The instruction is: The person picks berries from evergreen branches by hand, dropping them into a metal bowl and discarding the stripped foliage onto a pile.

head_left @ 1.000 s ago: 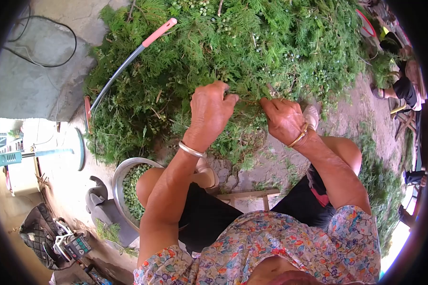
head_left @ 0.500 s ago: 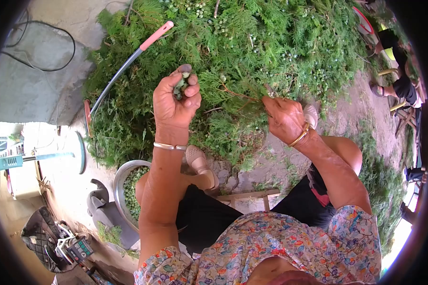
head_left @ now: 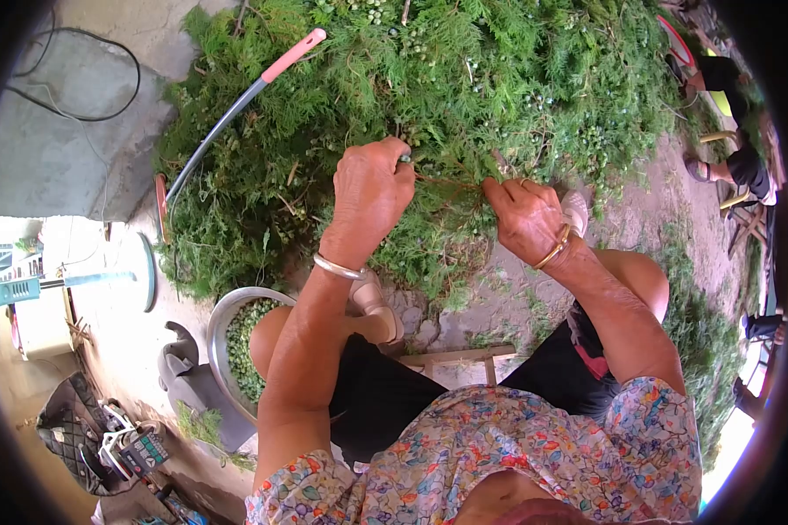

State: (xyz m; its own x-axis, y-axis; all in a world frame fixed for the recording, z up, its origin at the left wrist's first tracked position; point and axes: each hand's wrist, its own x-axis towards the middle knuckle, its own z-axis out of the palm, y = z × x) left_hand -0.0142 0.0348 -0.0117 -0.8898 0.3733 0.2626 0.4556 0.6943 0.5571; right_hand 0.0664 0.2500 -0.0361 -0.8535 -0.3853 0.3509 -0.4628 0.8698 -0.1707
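My left hand (head_left: 369,199), with a silver bangle at its wrist, is closed, knuckles up, around small green cones (head_left: 404,159); most of them are hidden by the fingers. Its fingertips meet the left end of a thin brown conifer sprig (head_left: 451,182). At the sprig's other end, my right hand (head_left: 527,219) pinches the stem between thumb and fingers. Both hands are over a big heap of green conifer branches (head_left: 517,79) bearing many small cones. Beside my left knee, a metal basin (head_left: 218,337) holds a lot of loose green cones.
A curved tool with a pink grip (head_left: 293,57) leans on the heap's left side. A grey slab (head_left: 70,149) with a black cable lies at the left. Near the basin are a grey plastic object (head_left: 206,402) and a dark quilted bag (head_left: 66,433). Another person's legs (head_left: 744,166) show far right.
My left hand has turned from palm up to knuckles up and moved right, to the sprig. My right hand has stayed nearly in place, holding the stem.
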